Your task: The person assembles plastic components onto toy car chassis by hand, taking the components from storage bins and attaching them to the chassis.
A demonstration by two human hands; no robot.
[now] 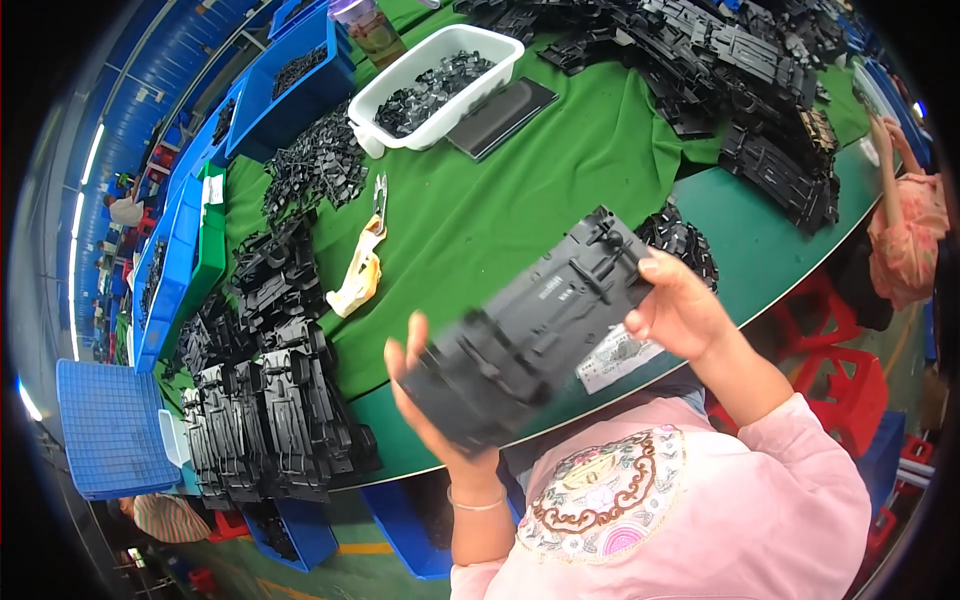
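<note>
A long black moulded plastic chassis [535,325] is held up over the front edge of the table, tilted with its right end higher. My left hand [440,410] grips its lower left end, fingers behind and along the edge. At the upper right end, my right hand [680,310] pinches the part between thumb and fingers. Motion blurs its left end slightly. Below it, a printed paper slip [618,358] lies at the table edge, partly covered. A heap of small black parts [682,245] sits just behind my right hand.
Stacked black chassis [270,420] stand at the left; more are piled [770,150] at the far right. On the green cloth [450,230] lie wrapped-handle pliers [368,250], a dark tablet [502,118] and a white tub [440,85] of parts. Red stools [835,395] and another person [905,220] are at right.
</note>
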